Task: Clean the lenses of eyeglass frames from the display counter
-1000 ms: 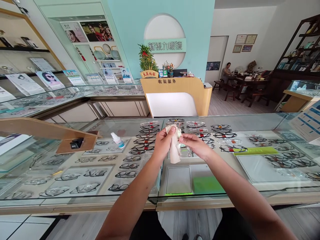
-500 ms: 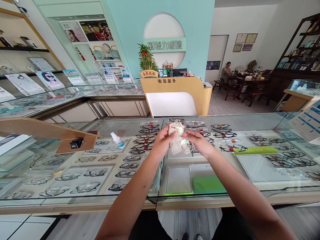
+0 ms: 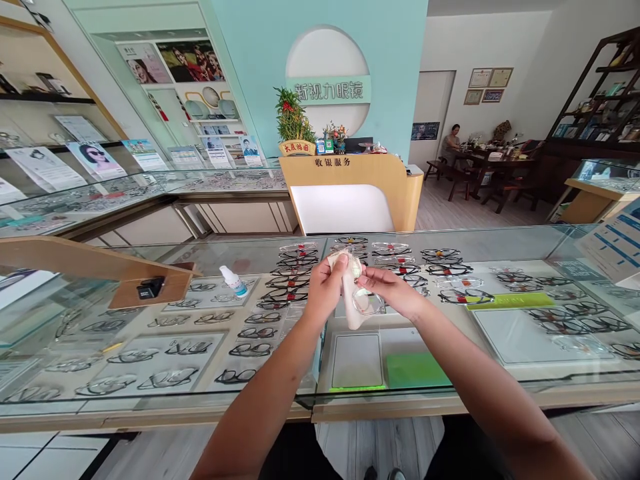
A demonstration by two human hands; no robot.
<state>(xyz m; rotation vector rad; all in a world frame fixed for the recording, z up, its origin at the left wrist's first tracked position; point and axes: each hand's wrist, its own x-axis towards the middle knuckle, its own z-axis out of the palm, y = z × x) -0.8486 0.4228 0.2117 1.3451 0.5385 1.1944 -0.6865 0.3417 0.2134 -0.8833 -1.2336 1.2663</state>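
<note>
Over the glass counter, my left hand (image 3: 326, 283) is closed on a pale cream cloth (image 3: 355, 308), its thumb pressing the fabric against one lens. Thin-framed eyeglasses (image 3: 373, 307) hang between my two hands, one lens lower and uncovered, the other partly wrapped by the cloth. My right hand (image 3: 387, 285) pinches the frame near its middle with thumb and fingertips. The lower end of the cloth droops below my left hand. A small white spray bottle (image 3: 233, 281) with a blue label stands on the counter to the left of my hands.
Under the glass top of the display counter (image 3: 200, 402) lie rows of eyeglasses (image 3: 253, 331). A wooden stand (image 3: 170, 287) holding a small black box (image 3: 151, 287) is at left. A printed card (image 3: 613, 243) stands at right. A person (image 3: 453, 138) sits by a far table.
My left hand has turned and shifted slightly left, its thumb now pointing up over the cloth. The cloth hangs longer and lower. My right hand keeps its pinch on the eyeglasses.
</note>
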